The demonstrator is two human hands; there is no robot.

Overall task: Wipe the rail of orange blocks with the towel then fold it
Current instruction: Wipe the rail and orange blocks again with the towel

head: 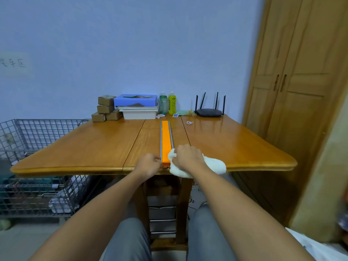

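A long rail of orange blocks in a grey metal frame lies on the wooden table, running from the near edge towards the far side. My left hand pinches the rail's near left corner. My right hand is closed on a bunched white towel, which presses against the rail's near right side. Part of the towel hangs past the table's front edge.
At the table's far side stand stacked cardboard boxes, a blue box on white trays, two bottles and a black router. A wire cage is on the left, a wooden wardrobe on the right.
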